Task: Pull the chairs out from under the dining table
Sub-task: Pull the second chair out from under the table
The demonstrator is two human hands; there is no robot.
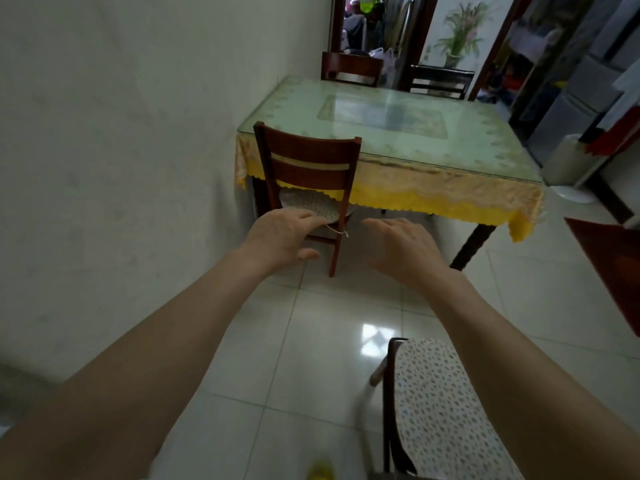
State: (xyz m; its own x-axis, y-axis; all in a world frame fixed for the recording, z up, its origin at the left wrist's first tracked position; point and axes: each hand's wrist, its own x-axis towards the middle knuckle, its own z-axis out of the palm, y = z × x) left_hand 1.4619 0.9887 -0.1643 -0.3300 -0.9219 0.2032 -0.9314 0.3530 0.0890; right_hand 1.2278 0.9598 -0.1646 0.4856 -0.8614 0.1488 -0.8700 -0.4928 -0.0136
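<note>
Both hands are held out with loose, nearly straight fingers and grasp nothing. The left hand (282, 237) hovers, palm down, in front of the seat of the chair (308, 168) tucked under the near left end of the table (398, 133); whether its fingertips touch the seat cushion (308, 207) cannot be told. The right hand (405, 247) hangs in the air to the right of that chair, touching nothing. Both forearms stretch forward. A second chair (429, 403), with a spotted cushion, stands out on the floor tiles under the right forearm. Two more chairs (351, 69) stand at the table's far side.
</note>
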